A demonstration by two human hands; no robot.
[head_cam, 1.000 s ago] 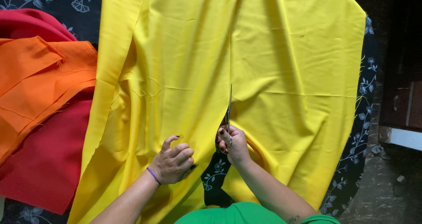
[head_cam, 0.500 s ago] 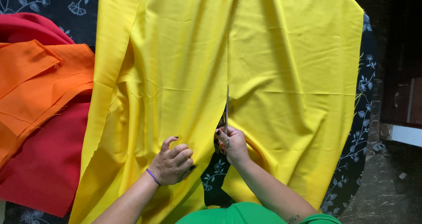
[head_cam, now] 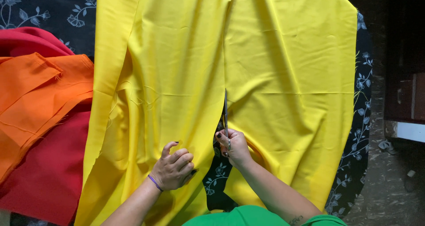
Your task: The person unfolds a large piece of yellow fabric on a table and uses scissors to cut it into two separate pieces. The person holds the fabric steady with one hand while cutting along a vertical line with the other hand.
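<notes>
Head view: right hand [head_cam: 233, 147] clenched on scissors [head_cam: 226, 119], blades pointing 12 o'clock along the cut in yellow fabric [head_cam: 177, 75]; left hand [head_cam: 173, 169] pins fabric at 9 o'clock.

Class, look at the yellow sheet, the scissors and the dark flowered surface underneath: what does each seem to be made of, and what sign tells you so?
Yellow sheet: thin woven cloth, matte, probably cotton; it creases and folds softly.
Scissors, in the right hand: metal blades, grey with a dull shine; the handles are hidden.
Flowered surface: seemingly printed fabric, dark with pale flowers; it lies flat without gloss.
</notes>
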